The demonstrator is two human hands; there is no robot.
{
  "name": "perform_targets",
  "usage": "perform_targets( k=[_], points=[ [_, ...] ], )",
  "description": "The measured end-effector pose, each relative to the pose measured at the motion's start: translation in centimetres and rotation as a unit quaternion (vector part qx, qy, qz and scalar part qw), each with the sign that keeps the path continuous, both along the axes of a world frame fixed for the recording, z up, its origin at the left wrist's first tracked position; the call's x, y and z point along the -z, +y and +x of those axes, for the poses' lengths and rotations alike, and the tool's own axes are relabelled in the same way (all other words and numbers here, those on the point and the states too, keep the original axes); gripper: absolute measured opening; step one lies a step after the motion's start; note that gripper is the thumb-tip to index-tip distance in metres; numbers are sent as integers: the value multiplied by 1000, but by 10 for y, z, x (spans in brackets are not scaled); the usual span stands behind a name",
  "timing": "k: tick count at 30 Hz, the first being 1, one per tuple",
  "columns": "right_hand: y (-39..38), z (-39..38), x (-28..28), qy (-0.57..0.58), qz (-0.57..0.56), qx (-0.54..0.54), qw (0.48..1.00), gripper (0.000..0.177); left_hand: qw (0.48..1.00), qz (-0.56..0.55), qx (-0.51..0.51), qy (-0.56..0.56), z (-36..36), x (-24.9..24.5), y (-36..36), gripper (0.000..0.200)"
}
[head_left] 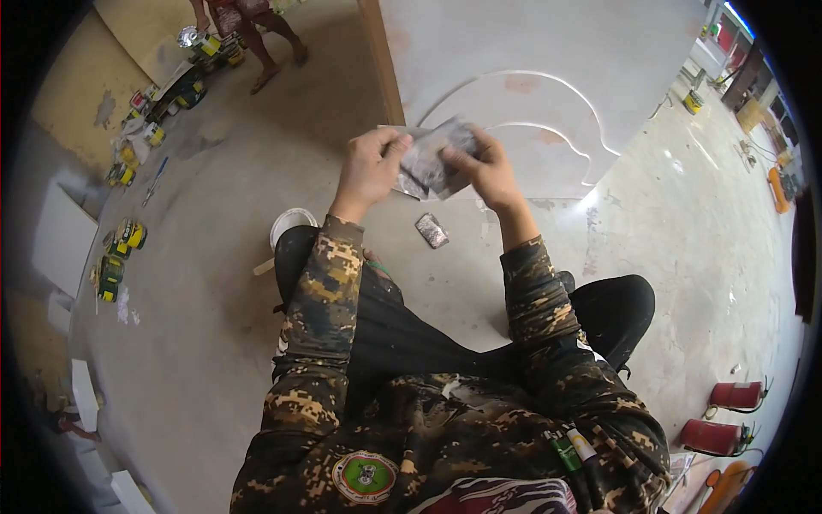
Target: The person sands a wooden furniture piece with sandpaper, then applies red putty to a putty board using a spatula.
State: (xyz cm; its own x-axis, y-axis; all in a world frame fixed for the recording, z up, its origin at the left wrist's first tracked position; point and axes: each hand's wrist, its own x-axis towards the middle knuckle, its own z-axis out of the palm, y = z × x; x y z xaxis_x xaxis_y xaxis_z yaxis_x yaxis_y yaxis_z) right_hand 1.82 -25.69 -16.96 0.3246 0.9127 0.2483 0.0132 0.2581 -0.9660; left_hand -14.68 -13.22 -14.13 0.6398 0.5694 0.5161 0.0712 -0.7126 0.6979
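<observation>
Both hands grip a grey, dust-smeared sheet that looks like sandpaper, held in front of the white panel. My left hand has its fingers closed on the sheet's left edge. At the opposite edge, my right hand pinches it between thumb and fingers. Part of the sheet is blurred by motion. Below it on the floor lies a small speckled rectangular block. Behind the hands is the white panel, with curved raised moulding and a few brownish patches.
A white bucket stands beside my left knee, with a wooden stick near it. Paint cans line the left side. Another person's legs show at the top left. Red fire extinguishers lie at the lower right.
</observation>
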Motion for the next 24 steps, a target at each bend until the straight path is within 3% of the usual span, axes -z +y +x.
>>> perform_targets(
  k=[2, 4, 5, 7, 9, 11, 15, 17, 24],
  points=[
    [-1, 10, 2, 94, 84, 101, 987, 37, 997, -19, -17, -69, -2, 5, 10, 29],
    [-5, 19, 5, 120, 106, 91, 983, 37, 963, -248, -31, -106, -10, 4, 19, 38],
    [-5, 22, 6, 165, 126, 69, 976, 38, 947, -246, -28, -205, -1, 8, 17, 49],
    [-5, 20, 3, 229, 140, 44, 962, 42, 943, -251, -21, -218, -4, 13, 24, 41],
    [-4, 17, 2, 213, 100, 29, 972, 42, 938, -258, -10, -230, -2, 10, 22, 33],
    [-7, 6, -9, 184, 34, 5, 982, 40, 954, -124, -8, -272, 4, -5, 2, 19],
    [-1, -7, -14, 216, 14, -23, 976, 34, 963, -148, 17, -223, -2, -6, 0, 34],
    [0, -11, -14, 250, 18, -31, 968, 31, 968, -108, 5, -228, 3, 0, 3, 30],
    [7, -48, -32, 360, 38, -59, 930, 26, 965, -146, 85, -202, 12, 9, -5, 19]
  ],
)
